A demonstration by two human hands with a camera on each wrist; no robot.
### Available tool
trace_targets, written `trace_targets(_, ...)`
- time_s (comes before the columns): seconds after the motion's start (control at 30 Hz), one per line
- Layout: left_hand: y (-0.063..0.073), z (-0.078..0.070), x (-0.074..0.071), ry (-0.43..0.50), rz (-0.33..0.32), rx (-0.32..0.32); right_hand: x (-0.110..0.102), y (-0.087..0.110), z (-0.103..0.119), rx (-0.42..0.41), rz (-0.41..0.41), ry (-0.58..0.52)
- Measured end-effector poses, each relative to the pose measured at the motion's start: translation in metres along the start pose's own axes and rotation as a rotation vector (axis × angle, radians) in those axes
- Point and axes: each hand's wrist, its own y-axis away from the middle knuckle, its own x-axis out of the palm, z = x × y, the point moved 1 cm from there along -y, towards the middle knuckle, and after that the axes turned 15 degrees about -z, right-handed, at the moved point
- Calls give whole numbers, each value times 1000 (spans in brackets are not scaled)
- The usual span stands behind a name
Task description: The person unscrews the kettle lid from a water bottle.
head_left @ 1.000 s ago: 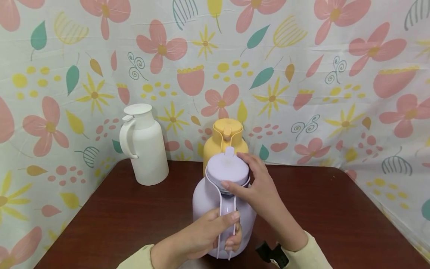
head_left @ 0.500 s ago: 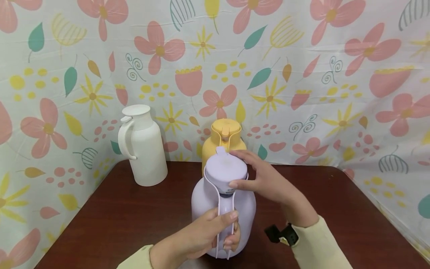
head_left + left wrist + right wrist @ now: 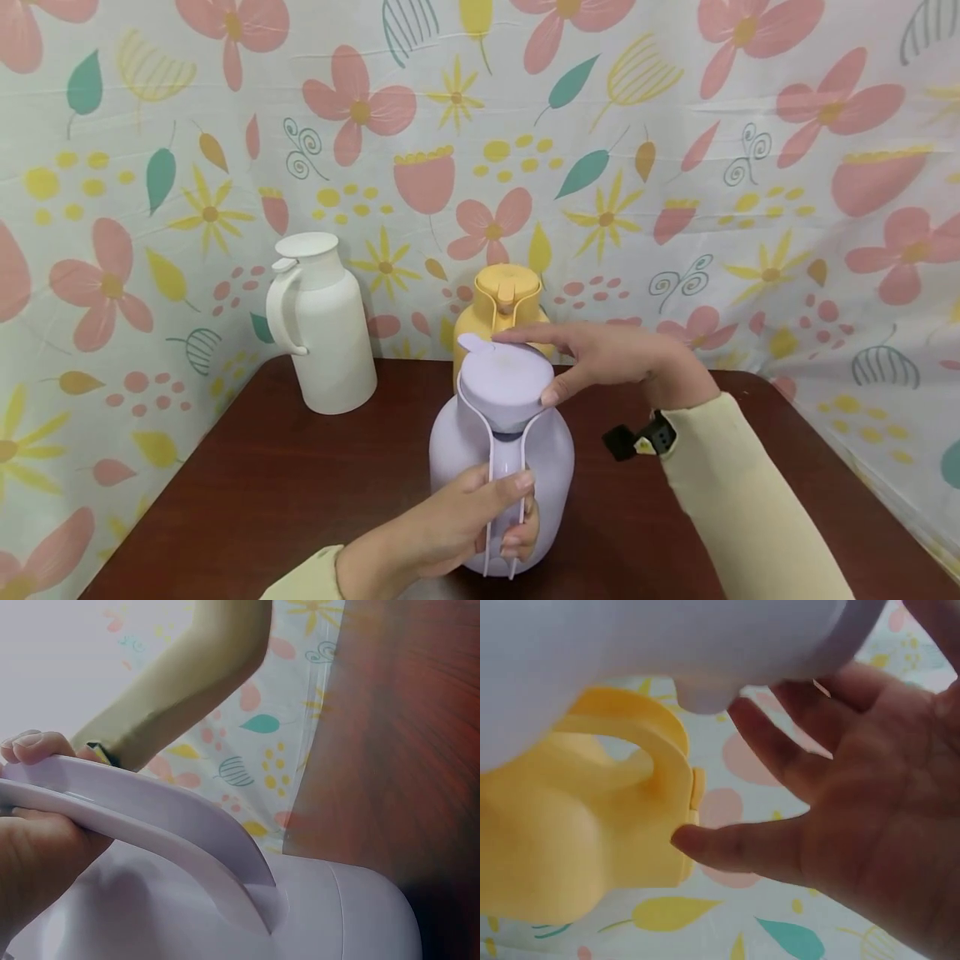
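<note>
A lavender thermos jug stands upright at the table's near middle, its handle facing me. My left hand grips the handle, with the thumb across it; in the left wrist view the fingers wrap the handle. My right hand holds the round lid from the right, thumb at its front edge and fingers at its far side. The lid's small tab points to the back left. In the right wrist view, spread fingers of the right hand reach past the lavender rim.
Close behind the lavender jug stands a yellow thermos jug, partly hidden. A white thermos jug is at the back left of the dark wooden table. Flower-patterned cloth hangs behind the table.
The lid has turned, its tab swinging from the back right to the back left. My right hand has rotated with it, its wrist and forearm moving right and up. The left hand stays put.
</note>
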Motion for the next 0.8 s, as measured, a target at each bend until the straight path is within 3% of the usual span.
trace_targets(0.17,0,1,0,-7,-6,0,-11,-14,2,28,128,-37)
trace_targets(0.33,-1,1,-1,-17,-11,14,-16,-20,-1,80,182,-65)
trace_targets(0.47,-1,1,-1,-11,-17,18,-10,-18,-12,-41,154,-184)
trace_targets(0.53,-2,1,0,-12,-13,20,-1,-12,-16,-110,47,-245)
trace_targets(0.6,-2,1,0,-15,-7,23,13,-4,-15,-131,-137,-259)
trace_targets(0.7,-2,1,1,-12,-1,23,40,9,-8,-63,-444,-215)
trace_targets(0.8,-1,1,0,-2,-1,20,66,20,-3,-19,-668,-156)
